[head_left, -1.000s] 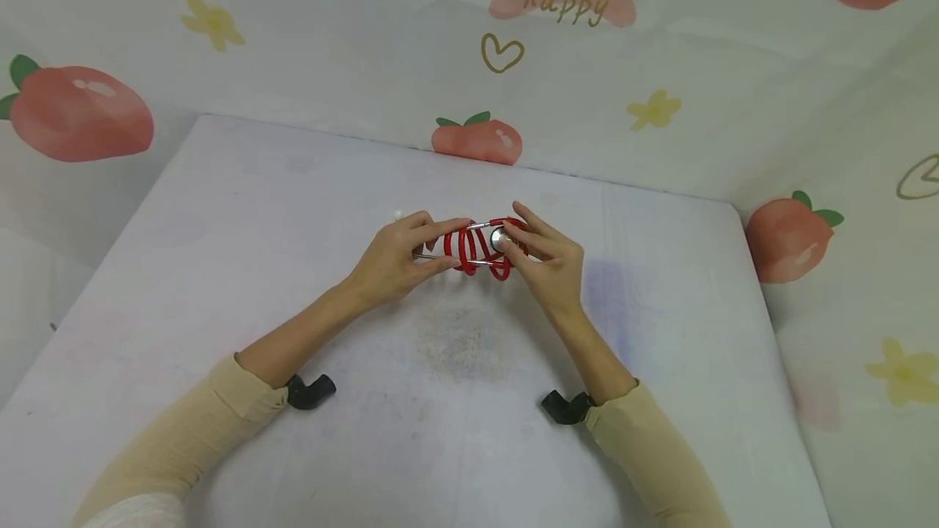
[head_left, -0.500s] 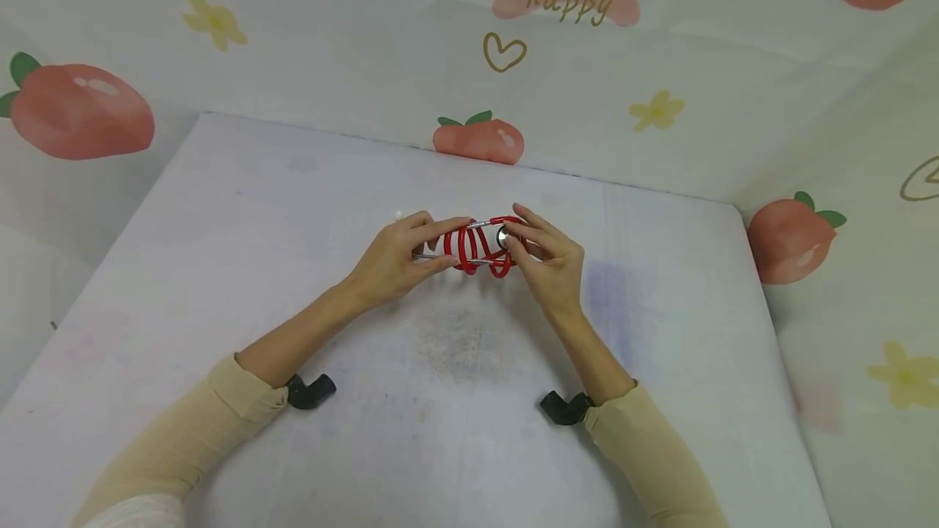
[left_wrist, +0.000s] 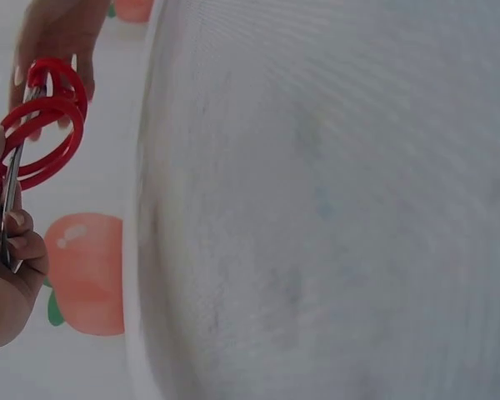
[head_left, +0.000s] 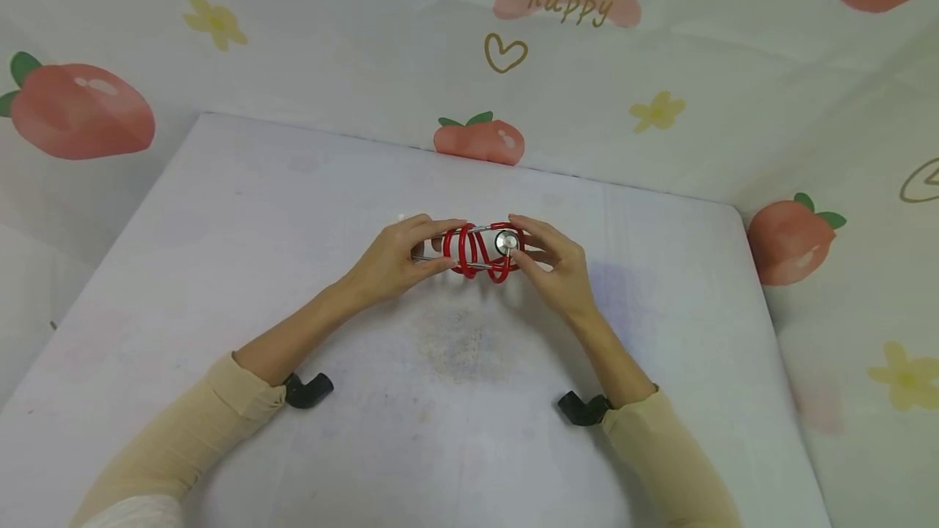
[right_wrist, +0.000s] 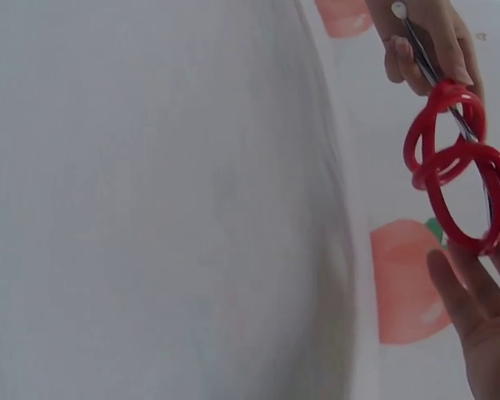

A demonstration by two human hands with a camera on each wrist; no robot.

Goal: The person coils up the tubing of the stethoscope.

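Note:
A stethoscope is held up over the table between both hands, its red tubing coiled round its metal ear tubes. My left hand grips the ear-tube end, thumb below and index finger above. Out past that hand pokes a white ear tip in the right wrist view. The round silver chest piece lies within the coil's right end. My right hand is spread around that end, thumb by the chest piece. In the right wrist view its fingers are fairly straight, with tips right at the lowest red loop.
Below the hands spreads a white table with faint stains. A printed backdrop with fruit and flowers rises behind it and along the right side. A black elbow-shaped piece sits at the left cuff, another at the right.
My right thumb and fingers have come off the chest piece and spread apart, and that forearm has shifted slightly right. The chest piece now shows in full. The left hand has kept its grip.

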